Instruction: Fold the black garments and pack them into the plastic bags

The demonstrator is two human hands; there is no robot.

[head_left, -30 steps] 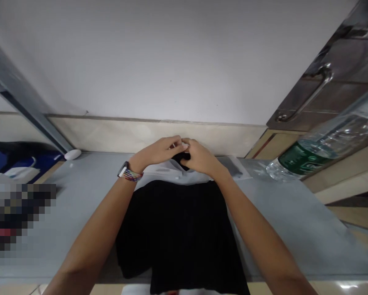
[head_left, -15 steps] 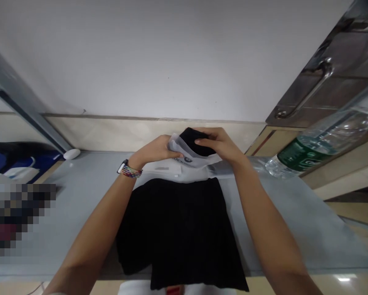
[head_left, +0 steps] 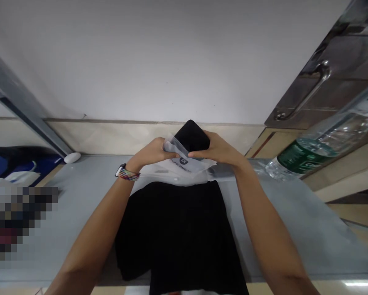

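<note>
A translucent white printed pouch (head_left: 187, 164) is held up above the far side of the table. Its open edge is pinched by my left hand (head_left: 155, 155), thumb in front. My right hand (head_left: 222, 149) grips a black, square-cornered item (head_left: 191, 137) that sticks out of the pouch mouth. Whether this item is folded cloth or something firm, I cannot tell. The right thumb lies across its lower front at the pouch edge. Below both hands a black garment (head_left: 180, 233), shaped like shorts, lies spread flat, its lower end hanging over the near edge.
White packaging (head_left: 159, 170) lies behind the garment on the grey table (head_left: 92, 196). A large green-labelled water bottle (head_left: 307, 157) lies tilted at the right. A small white oval object (head_left: 72, 157) sits near the left metal post (head_left: 27, 102). A white wall (head_left: 171, 61) rises behind.
More of the black item now shows above the pouch, and it is turned with a corner up. My right thumb has shifted down and left, close to my left thumb.
</note>
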